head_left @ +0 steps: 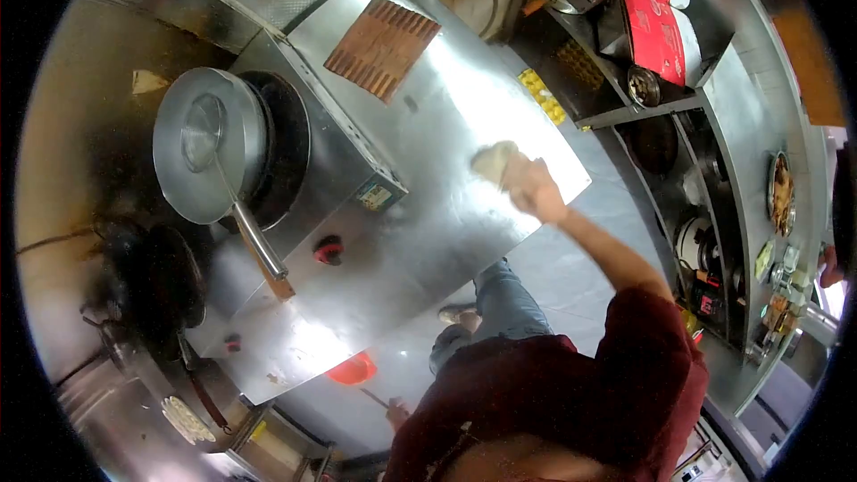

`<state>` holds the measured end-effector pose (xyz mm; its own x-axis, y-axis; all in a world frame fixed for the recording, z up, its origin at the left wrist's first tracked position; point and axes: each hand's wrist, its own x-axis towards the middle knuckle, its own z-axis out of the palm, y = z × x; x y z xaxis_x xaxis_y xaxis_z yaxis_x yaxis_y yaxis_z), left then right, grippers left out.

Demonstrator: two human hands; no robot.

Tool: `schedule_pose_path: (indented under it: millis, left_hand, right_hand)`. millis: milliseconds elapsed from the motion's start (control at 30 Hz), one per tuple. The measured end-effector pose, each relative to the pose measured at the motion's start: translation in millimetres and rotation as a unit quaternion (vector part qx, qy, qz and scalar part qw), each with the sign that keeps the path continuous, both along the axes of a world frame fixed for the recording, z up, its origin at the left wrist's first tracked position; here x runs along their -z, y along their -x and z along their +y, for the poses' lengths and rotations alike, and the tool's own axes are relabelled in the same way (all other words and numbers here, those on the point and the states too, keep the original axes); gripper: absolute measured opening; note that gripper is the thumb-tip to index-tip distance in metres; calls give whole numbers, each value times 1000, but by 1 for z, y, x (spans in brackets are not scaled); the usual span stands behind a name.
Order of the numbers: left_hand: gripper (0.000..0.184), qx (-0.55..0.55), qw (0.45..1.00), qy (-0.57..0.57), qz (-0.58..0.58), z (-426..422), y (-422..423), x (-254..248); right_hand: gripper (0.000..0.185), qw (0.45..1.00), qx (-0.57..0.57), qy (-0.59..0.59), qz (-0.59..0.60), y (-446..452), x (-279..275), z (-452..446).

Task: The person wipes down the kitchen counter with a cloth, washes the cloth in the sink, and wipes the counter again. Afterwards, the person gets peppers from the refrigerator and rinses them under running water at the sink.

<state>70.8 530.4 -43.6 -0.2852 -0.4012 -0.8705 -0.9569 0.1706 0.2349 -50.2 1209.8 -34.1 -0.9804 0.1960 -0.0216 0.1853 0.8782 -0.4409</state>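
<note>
right grip [534, 191] clenches a pale, seemingly crumpled cloth [494, 163]; left grip [397, 413] holds a stick [374, 399].

The sleeve [638, 330] is dark maroon, the trousers [511, 303] faded blue, the tabletop [446, 161] silvery, the wooden board [382, 49] brown with darker stripes along two edges, the box [656, 36] red with white parts, and the knob [328, 250] red and black.

Pretty clearly a restaurant-style kitchen: big wok [183, 187] on a stove with red knobs [328, 250], stainless counter [446, 170], metal shelving [732, 89] stacked with pans and food dishes.
</note>
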Motion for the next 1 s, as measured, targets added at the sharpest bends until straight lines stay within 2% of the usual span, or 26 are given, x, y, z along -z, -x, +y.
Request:
schedule_pose_path:
  millis: [33,67,100,133,167,267,333,367,467,567,633,767,867,967,1000]
  left_hand:
    - [24,-29,999,-41,9,-2,1,4]
    - [24,-252,880,-401,-51,-13,10,7]
    - [25,-39,997,-68,16,0,8,9]
    - [25,-20,999,-34,13,12,13,2]
    - [26,-12,1000,-13,15,20,15,-4]
    - [27,-20,1000,-3,17,35,16,-8]
    - [28,-30,999,4,15,39,10,-8]
    - [29,-33,999,7,12,43,9,-7]
    - [31,-41,999,26,-3,43,2,-6]
    - [33,-41,997,55,-26,46,-2,-9]
    - [34,-35,996,75,-40,49,-2,-8]
    - [36,-59,998,33,-11,65,9,3]
    - [36,-85,996,2,22,70,23,1]
    - [34,-78,996,-30,-24,65,31,-4]
    - [32,-77,996,-43,12,67,29,-9]
  right_hand:
    - [43,999,-41,20,-15,3,8,-9]
    - [42,995,-80,42,-31,10,9,-19]
    - [42,994,-108,11,33,28,-5,-20]
    - [41,986,-134,-16,97,48,-11,-25]
    - [40,985,-108,-49,123,76,-2,-17]
    - [39,987,-96,-16,127,164,-18,-6]
    - [37,973,-187,-26,130,206,-15,-32]
    - [37,964,-232,-32,130,215,-12,-35]
    - [34,955,-214,12,206,208,-2,-22]
    - [32,974,-157,64,150,207,14,52]
    - [30,973,-16,-72,218,196,-24,73]
    - [30,961,-99,-84,243,222,-12,61]
    - [34,968,-155,-68,188,250,-4,81]
    - [36,973,-169,-3,155,280,9,125]
    - [38,977,-166,-8,130,276,0,133]
